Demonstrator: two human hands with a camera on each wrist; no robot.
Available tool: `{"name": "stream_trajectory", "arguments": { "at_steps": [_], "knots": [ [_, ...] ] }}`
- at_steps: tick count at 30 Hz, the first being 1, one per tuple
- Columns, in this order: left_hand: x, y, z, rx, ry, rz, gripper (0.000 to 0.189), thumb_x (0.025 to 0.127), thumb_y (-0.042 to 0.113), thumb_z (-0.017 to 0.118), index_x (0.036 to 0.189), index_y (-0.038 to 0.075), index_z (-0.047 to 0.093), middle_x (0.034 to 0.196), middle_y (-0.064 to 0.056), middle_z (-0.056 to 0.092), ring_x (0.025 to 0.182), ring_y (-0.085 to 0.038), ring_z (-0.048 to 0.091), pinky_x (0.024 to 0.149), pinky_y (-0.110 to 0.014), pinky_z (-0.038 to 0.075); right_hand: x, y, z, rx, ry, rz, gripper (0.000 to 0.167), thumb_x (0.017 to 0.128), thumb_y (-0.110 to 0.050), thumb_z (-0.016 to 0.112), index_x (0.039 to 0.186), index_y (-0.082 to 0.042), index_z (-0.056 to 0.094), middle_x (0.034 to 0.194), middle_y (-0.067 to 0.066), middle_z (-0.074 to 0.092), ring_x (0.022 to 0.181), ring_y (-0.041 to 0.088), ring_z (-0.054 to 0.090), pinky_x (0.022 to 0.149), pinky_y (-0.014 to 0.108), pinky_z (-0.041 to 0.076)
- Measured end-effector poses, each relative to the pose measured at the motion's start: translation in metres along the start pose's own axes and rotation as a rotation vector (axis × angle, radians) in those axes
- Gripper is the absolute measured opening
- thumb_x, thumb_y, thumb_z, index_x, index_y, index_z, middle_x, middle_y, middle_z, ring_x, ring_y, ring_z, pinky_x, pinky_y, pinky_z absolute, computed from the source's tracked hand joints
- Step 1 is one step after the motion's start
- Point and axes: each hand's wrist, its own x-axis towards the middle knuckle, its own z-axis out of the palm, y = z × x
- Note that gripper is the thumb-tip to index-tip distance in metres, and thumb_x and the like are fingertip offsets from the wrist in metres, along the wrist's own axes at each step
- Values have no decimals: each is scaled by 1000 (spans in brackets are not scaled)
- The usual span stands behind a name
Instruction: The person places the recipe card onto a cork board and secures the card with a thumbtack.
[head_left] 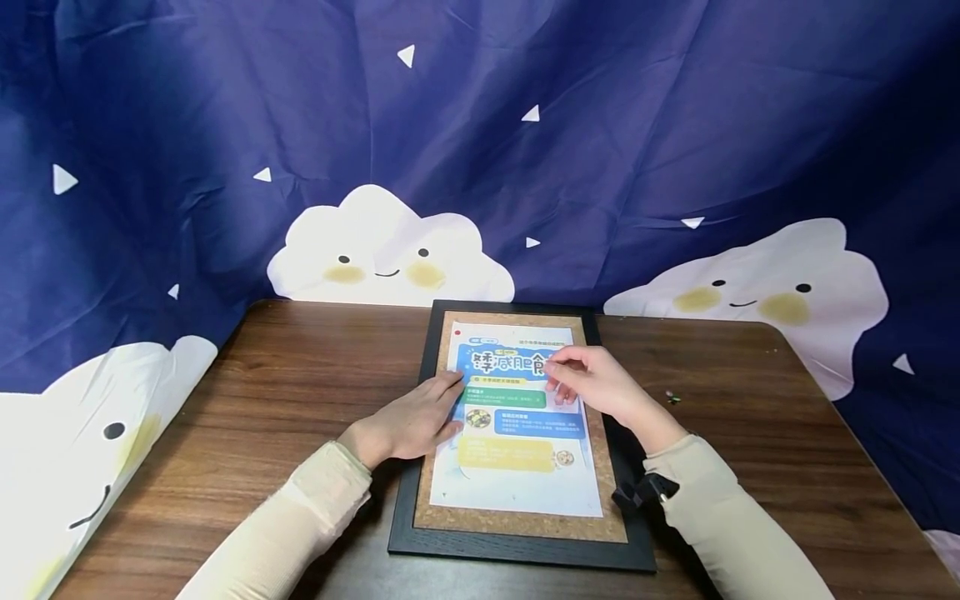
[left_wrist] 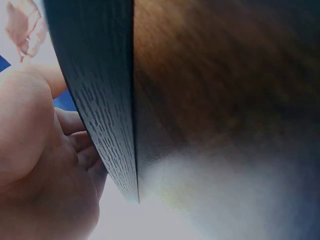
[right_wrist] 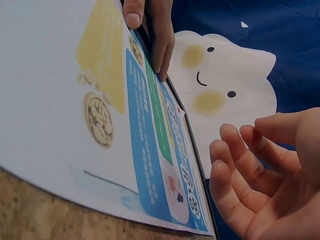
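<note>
A printed poster (head_left: 517, 492) lies on a cork board (head_left: 555, 537) with a black frame (head_left: 517, 547). A red pushpin (head_left: 457, 332) sits at its far left corner. My left hand (head_left: 412, 417) lies with fingers extended across the left frame bar, fingertips on the poster's left edge; the left wrist view shows its palm beside the black bar (left_wrist: 97, 85). Over the poster's upper right part is my right hand (head_left: 592, 383). In the right wrist view, the right hand (right_wrist: 270, 175) brings thumb and forefinger together, with a small dark-red spot between them; the other fingers curl loosely.
Several tiny coloured pieces (head_left: 672, 397) lie on the brown wooden table (head_left: 750, 467) to the right of the frame. Behind the table hangs a dark blue cloth (head_left: 480, 125) with smiling clouds. A black strap (head_left: 647, 490) circles the right wrist.
</note>
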Motion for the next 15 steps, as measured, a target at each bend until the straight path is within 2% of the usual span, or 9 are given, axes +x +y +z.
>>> {"name": "stream_trajectory", "arguments": {
  "at_steps": [9, 15],
  "knots": [
    [1, 1, 1, -9, -10, -10, 69, 117, 33, 48, 167, -8, 27, 178, -25, 20, 168, -38, 21, 135, -50, 26, -13, 8, -7, 36, 6, -27, 35, 110, -17, 64, 125, 14, 66, 96, 24, 76, 77, 23, 71, 72, 33, 64],
    [0, 0, 1, -4, -5, -13, 69, 117, 33, 48, 167, -8, 27, 178, -25, 20, 168, -38, 21, 136, -50, 25, -23, 15, -11, 35, 22, -22, 33, 110, -17, 64, 124, 13, 67, 95, 19, 75, 77, 23, 69, 70, 32, 63]
  ]
}}
